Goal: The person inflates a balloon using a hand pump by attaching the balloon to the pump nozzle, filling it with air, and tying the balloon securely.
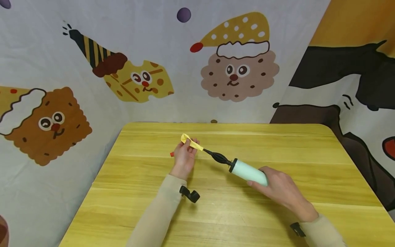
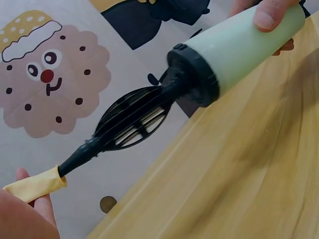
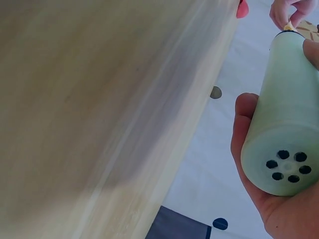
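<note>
My right hand point(image 1: 282, 187) grips the pale green barrel of a balloon hand pump point(image 1: 249, 171), its fingers curled round the rear part. The pump slants up and to the left, with its black ribbed nozzle point(image 2: 130, 119) pointing at my left hand point(image 1: 184, 159). A limp yellow balloon point(image 1: 194, 144) is pinched between my left thumb and fingers. The balloon's neck point(image 2: 57, 181) sits over the nozzle's tip. In the right wrist view, the pump's round end point(image 3: 288, 167) with several holes faces the camera.
A small red thing point(image 1: 171, 154) lies on the wooden table point(image 1: 216, 212) just left of my left hand, partly hidden by it. Behind the table hangs a white cloth point(image 1: 185, 109) printed with cartoon biscuits. Black straps sit at both wrists.
</note>
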### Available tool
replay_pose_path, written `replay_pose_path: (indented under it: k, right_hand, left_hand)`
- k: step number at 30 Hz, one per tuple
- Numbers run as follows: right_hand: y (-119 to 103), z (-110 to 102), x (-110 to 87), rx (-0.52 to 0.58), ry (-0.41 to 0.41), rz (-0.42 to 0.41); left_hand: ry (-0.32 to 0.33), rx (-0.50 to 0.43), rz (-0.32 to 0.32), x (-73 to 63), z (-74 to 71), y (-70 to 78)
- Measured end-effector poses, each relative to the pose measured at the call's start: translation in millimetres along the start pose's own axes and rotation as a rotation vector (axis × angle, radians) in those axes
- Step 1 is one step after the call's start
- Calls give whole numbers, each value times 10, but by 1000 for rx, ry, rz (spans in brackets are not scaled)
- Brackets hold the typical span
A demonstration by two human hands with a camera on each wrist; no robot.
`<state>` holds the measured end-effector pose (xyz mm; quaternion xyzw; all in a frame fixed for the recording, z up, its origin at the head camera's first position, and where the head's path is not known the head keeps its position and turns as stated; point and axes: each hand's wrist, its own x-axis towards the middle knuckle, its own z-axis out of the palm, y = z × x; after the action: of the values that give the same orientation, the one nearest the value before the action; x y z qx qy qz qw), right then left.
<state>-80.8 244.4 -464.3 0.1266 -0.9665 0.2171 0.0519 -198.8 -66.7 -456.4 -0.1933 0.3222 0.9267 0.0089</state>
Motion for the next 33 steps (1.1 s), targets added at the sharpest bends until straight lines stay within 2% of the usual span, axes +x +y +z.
replay_pose_path:
  k: [5, 11, 16, 20, 25, 29, 33]
  right_hand:
    - [-27, 26, 23, 17, 3, 0]
    - [-44, 56, 43, 32, 8, 4]
    - [-53, 69, 68, 36, 22, -6]
    - [-57, 78, 85, 39, 30, -6]
    - [-84, 82, 94, 37, 38, -4]
    - [-112, 83, 102, 40, 50, -7]
    - [-138, 82, 105, 43, 57, -9]
  left_hand:
    - [-14, -6, 1, -36, 18, -57]
    - [-68, -47, -62, -102, 22, -117]
    - [-128, -105, -76, -144, 9, -171]
    - [-213, -124, -57, -156, -13, -214]
    - [-300, -47, 15, -171, -9, -256]
    - [-303, 0, 89, -191, 19, -274]
    - [-273, 13, 123, -211, 45, -275]
